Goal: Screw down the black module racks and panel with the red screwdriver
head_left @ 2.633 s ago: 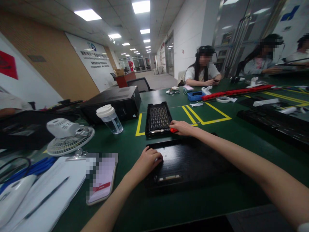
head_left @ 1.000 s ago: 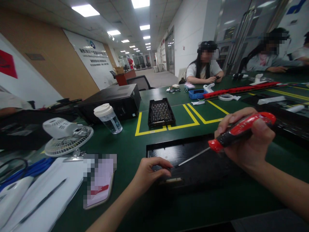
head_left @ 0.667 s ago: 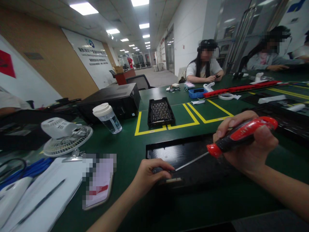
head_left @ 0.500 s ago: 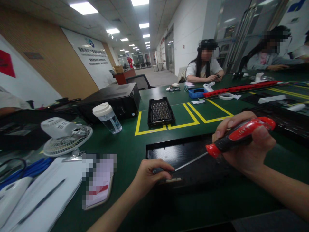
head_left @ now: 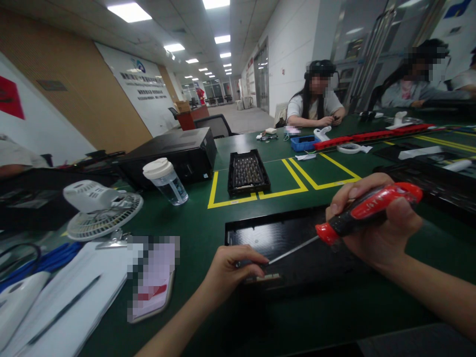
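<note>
My right hand [head_left: 375, 228] is wrapped around the red and black handle of a screwdriver [head_left: 366, 213]. Its thin metal shaft slants down to the left and ends at the fingertips of my left hand [head_left: 238, 265]. Between thumb and index finger, my left hand pinches a small dark part [head_left: 242, 264] that meets the shaft's tip; the fingers hide most of it. Below both hands lies a shiny black panel [head_left: 256, 232] with a raised rim, partly covered by my right hand. A small pale strip [head_left: 268, 277] shows near its front edge, just below my left fingertips.
Beyond the panel stands a black tray [head_left: 248, 173] of small metallic pieces. Leftward are a water cup [head_left: 166, 182], a small fan [head_left: 100, 208], a clipboard with paper [head_left: 74, 302] and a phone [head_left: 154, 282]. A black case [head_left: 167, 158] stands behind. Co-workers sit across the table.
The screwdriver handle and my right hand have shifted very slightly down and left. My left hand stays nearly still. At far right, a co-worker's dark object sits higher.
</note>
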{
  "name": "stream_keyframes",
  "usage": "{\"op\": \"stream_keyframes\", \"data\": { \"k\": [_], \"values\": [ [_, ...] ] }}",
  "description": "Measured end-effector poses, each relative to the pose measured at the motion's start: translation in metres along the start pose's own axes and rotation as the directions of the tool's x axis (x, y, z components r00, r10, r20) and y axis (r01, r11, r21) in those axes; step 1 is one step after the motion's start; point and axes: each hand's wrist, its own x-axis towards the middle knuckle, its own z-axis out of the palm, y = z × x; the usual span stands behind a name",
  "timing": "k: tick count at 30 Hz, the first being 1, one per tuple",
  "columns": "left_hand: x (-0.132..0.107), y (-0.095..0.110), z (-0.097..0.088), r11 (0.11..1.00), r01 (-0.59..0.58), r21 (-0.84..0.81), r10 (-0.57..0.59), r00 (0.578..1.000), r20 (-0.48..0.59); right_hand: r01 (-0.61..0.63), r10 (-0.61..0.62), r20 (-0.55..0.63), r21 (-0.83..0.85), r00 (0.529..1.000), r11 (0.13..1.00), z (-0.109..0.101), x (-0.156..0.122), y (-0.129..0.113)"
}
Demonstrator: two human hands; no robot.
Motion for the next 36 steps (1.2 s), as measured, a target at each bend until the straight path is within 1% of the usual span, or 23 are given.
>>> {"op": "stream_keyframes", "data": {
  "k": [3,6,9,12,14,16,21,27,31,34,36],
  "values": [
    [0.000,0.001,0.000,1.000,-0.003,0.002,0.003,1.000,0.003,0.026,-0.026,0.022,-0.006,0.999,1.000,0.001,0.000,0.000],
    [0.000,0.001,0.000,1.000,0.015,-0.010,-0.015,1.000,0.014,0.024,-0.024,0.017,-0.004,1.000,1.000,0.003,0.000,0.000],
    [0.000,-0.001,-0.001,0.998,0.052,-0.034,-0.051,0.998,0.022,0.033,-0.030,0.067,-0.040,0.997,0.999,0.004,0.000,-0.002],
    [0.000,-0.004,-0.001,0.996,0.077,-0.037,-0.076,0.997,0.020,0.071,-0.064,0.090,-0.075,0.994,0.995,0.005,0.001,-0.002],
    [0.000,-0.006,-0.001,0.997,0.076,0.000,-0.076,0.997,0.013,0.103,-0.095,0.086,-0.095,0.992,0.990,0.005,0.001,0.000],
    [0.001,-0.007,-0.002,0.997,0.052,0.054,-0.052,0.999,0.006,0.121,-0.111,0.084,-0.123,0.990,0.985,0.005,0.001,0.002],
    [0.003,-0.007,-0.003,0.986,-0.013,0.167,0.011,1.000,0.015,0.134,-0.129,0.043,-0.155,0.991,0.979,0.007,0.000,0.005],
    [0.004,-0.006,-0.005,0.973,-0.049,0.226,0.040,0.998,0.048,0.163,-0.160,0.031,-0.172,0.987,0.971,0.010,0.002,0.007],
    [0.003,-0.007,-0.006,0.973,-0.027,0.228,0.014,0.998,0.057,0.197,-0.196,0.017,-0.156,0.980,0.968,0.011,0.002,0.010],
    [0.002,-0.008,-0.009,0.975,0.010,0.222,-0.019,0.999,0.038,0.239,-0.240,0.013,-0.137,0.971,0.961,0.011,0.005,0.011],
    [0.003,-0.008,-0.013,0.972,0.017,0.235,-0.019,1.000,0.007,0.263,-0.263,0.013,-0.115,0.965,0.958,0.011,0.009,0.010]
  ]
}}
